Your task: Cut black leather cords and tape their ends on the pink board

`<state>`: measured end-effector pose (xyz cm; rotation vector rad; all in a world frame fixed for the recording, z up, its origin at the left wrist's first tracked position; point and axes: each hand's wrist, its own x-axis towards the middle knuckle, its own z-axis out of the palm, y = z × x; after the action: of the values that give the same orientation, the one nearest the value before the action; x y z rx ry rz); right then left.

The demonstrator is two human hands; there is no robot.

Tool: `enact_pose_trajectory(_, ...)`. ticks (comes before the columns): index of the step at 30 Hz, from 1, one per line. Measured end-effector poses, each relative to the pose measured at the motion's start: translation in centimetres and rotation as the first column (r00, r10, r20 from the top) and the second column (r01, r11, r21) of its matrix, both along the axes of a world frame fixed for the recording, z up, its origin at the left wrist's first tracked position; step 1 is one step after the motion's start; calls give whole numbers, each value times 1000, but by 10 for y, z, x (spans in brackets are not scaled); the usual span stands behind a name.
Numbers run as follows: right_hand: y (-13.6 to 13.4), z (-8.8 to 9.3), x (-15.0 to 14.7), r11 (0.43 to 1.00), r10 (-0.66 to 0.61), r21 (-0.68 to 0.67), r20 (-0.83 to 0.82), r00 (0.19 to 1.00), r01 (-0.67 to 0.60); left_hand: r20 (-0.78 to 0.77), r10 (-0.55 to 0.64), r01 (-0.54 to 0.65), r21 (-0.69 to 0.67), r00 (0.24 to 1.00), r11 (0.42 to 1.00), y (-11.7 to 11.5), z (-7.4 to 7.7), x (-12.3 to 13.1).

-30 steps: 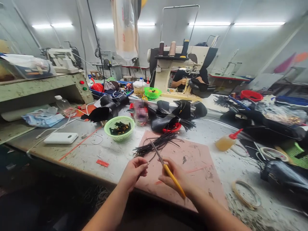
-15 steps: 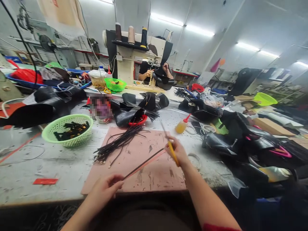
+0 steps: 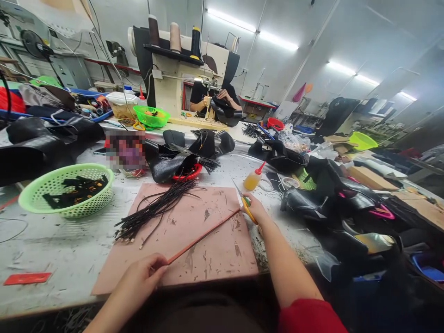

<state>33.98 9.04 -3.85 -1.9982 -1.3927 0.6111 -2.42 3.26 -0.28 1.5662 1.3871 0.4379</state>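
A thin strip point(image 3: 204, 236), reddish with a dark edge, stretches slantwise above the pinkish work mat point(image 3: 222, 199). My left hand point(image 3: 147, 273) pinches its near end at the mat's front edge. At the far end, my right hand point(image 3: 257, 212) grips the strip along with a pair of yellow-handled scissors point(image 3: 249, 212), whose blades point up and away. Left of the strip, a bundle of black cords point(image 3: 156, 210) with pale tips lies across the mat. A glue bottle point(image 3: 253, 179) with a red nozzle stands just beyond my right hand.
A green basket point(image 3: 100, 196) of black pieces sits at left, near a red flat piece point(image 3: 27, 278). Black leather boot parts point(image 3: 166, 162) lie behind the mat; more black pieces point(image 3: 308, 203) crowd the right. Across the table, a person works at a sewing machine point(image 3: 169, 83).
My view has swung slightly right. The strip, earlier showing separate dark and reddish lines, now appears as one mostly reddish line. The scissors, blurred before, have turned a little in my right hand.
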Motion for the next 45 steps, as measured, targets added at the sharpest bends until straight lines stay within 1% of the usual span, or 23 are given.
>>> enact_pose_trajectory(5,-1,5,0,998,-10,-54,84,996,15,-73,-48,50,16,996,999,-1,0,-2)
enact_pose_trajectory(10,-4,9,-4,994,-8,-103,146,989,23,-163,-85,94,45,983,995,-8,4,-8)
enact_pose_trajectory(15,-7,9,-3,989,10,-143,195,981,19,-277,-73,96,71,958,993,-16,8,-4)
enact_pose_trajectory(17,-8,8,-3,989,19,-150,210,977,12,-273,-56,80,77,960,994,-18,9,-2)
enact_pose_trajectory(22,-10,5,-1,990,27,-144,244,969,9,-203,8,15,112,979,994,-21,8,-2)
enact_pose_trajectory(28,-8,3,0,989,28,-147,281,959,15,-210,26,2,135,977,991,-21,5,-1)
enact_pose_trajectory(32,-12,9,-3,986,35,-167,296,954,15,-213,31,-5,125,977,992,-23,3,-2)
enact_pose_trajectory(35,-9,21,-5,985,34,-174,312,949,22,-133,62,-50,92,989,995,-21,4,-3)
enact_pose_trajectory(37,1,33,-6,987,26,-160,333,943,29,5,116,-116,21,993,993,-16,5,0)
enact_pose_trajectory(38,9,39,-7,988,21,-149,345,938,32,90,159,-157,-32,983,987,-12,7,2)
enact_pose_trajectory(40,28,49,-9,990,13,-134,375,927,40,243,267,-237,-146,933,961,-2,8,9)
enact_pose_trajectory(41,38,52,-10,990,11,-136,390,921,46,295,324,-275,-198,899,941,2,9,13)
enact_pose_trajectory(43,57,53,-11,985,9,-160,414,910,63,355,415,-332,-272,838,903,9,9,19)
enact_pose_trajectory(45,72,50,-12,977,16,-199,420,907,75,387,469,-360,-323,794,875,13,7,21)
